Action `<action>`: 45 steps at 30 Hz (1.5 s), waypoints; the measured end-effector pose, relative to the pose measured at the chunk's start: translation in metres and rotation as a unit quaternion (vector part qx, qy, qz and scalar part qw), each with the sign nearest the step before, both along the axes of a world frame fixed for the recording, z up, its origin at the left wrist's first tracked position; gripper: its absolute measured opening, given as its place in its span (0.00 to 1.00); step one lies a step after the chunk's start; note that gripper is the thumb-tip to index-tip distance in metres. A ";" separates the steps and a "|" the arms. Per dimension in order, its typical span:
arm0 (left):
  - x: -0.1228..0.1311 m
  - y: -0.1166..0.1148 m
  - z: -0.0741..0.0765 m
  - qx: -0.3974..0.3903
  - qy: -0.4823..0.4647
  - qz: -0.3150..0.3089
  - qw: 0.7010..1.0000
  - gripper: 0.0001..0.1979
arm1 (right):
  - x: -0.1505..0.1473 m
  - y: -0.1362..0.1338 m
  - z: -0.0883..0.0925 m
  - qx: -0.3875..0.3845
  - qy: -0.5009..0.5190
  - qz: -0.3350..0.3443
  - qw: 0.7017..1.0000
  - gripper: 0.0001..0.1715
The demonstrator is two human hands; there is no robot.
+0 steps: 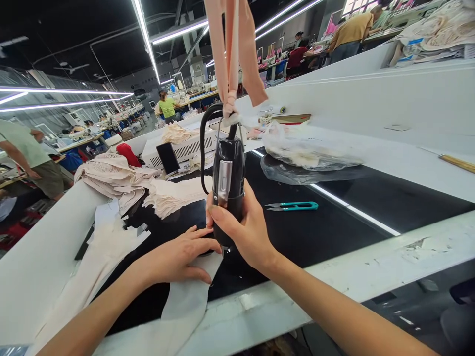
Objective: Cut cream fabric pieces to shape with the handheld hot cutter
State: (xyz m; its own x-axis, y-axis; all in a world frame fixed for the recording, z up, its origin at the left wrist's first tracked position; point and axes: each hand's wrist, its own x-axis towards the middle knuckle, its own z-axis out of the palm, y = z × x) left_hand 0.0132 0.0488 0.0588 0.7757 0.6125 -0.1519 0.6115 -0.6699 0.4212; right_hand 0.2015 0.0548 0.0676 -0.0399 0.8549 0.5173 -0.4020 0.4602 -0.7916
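Observation:
My right hand (248,230) is wrapped round the body of a black corded hand tool (227,190) with a metal plate on its front. Pink cloth strips (232,54) knotted above suspend the tool upright over the black glass surface (293,237). What its lower tip touches is hidden. My left hand (185,254) lies with fingers stretched out on a pale fabric piece (191,296), just left of the tool's lower end. That piece hangs over the table's front edge. Teal thread snips (293,206) rest on the glass to the right of my right hand.
Pale fabric stacks (178,194) and a heap of beige pieces (111,178) lie left, near a dark phone (167,158). A clear plastic bag (308,148) sits behind the snips. A wooden-handled tool (456,162) lies far right. Several people work at machines beyond the table.

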 end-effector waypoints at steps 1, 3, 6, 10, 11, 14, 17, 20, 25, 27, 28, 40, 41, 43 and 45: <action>-0.001 0.000 0.000 0.002 0.005 0.003 1.000 0.26 | -0.001 -0.001 0.000 0.000 0.002 0.006 1.000 0.15; -0.003 -0.002 -0.001 0.006 0.013 0.012 1.000 0.27 | -0.004 -0.003 0.000 -0.005 0.008 0.015 1.000 0.15; -0.006 -0.007 -0.002 0.005 0.017 0.032 0.999 0.26 | -0.009 -0.005 0.001 -0.019 0.018 0.021 0.999 0.15; -0.011 -0.011 -0.008 0.010 0.004 0.055 0.998 0.26 | -0.014 -0.004 0.001 -0.027 0.024 0.026 0.999 0.17; -0.012 -0.012 -0.009 0.013 0.000 0.057 0.998 0.26 | -0.015 -0.003 0.000 -0.027 0.024 0.026 0.999 0.17; -0.014 -0.014 -0.012 0.019 -0.008 0.060 0.998 0.26 | -0.017 -0.002 -0.003 -0.025 0.020 0.024 0.999 0.17; -0.013 -0.015 -0.012 0.020 -0.007 0.063 0.998 0.26 | -0.019 -0.003 -0.006 -0.016 0.016 0.021 1.000 0.16; -0.013 -0.016 -0.012 0.020 -0.006 0.067 0.998 0.26 | -0.019 -0.004 -0.006 -0.016 0.014 0.025 0.999 0.16; -0.015 -0.013 -0.017 0.034 -0.017 0.055 0.998 0.27 | -0.018 -0.004 -0.005 -0.012 0.021 0.017 1.000 0.16; -0.015 -0.013 -0.018 0.032 -0.016 0.053 0.998 0.28 | -0.018 -0.004 -0.005 -0.013 0.023 0.019 0.999 0.17; -0.015 -0.013 -0.017 0.029 -0.015 0.054 0.998 0.28 | -0.018 -0.004 -0.006 -0.014 0.024 0.020 0.999 0.16; -0.012 -0.015 -0.014 0.070 -0.017 0.043 0.996 0.36 | -0.031 -0.008 -0.007 -0.005 0.012 0.029 1.000 0.17; -0.011 -0.016 -0.013 0.073 -0.017 0.043 0.996 0.37 | -0.031 -0.008 -0.007 -0.007 0.012 0.031 0.999 0.17; -0.010 -0.016 -0.011 0.074 -0.015 0.045 0.996 0.37 | -0.031 -0.009 -0.007 -0.007 0.012 0.034 0.999 0.17; -0.010 -0.017 -0.009 0.067 -0.012 0.048 0.997 0.36 | -0.029 -0.009 -0.007 -0.007 0.010 0.034 0.999 0.17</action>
State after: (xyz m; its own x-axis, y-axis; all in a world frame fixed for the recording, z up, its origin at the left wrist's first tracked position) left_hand 0.0032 0.0321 0.0494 0.7151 0.6974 -0.0468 0.6663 -0.6599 0.3472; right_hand 0.1723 0.0462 0.0603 -0.0880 0.8579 0.5063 -0.4479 0.4199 -0.7893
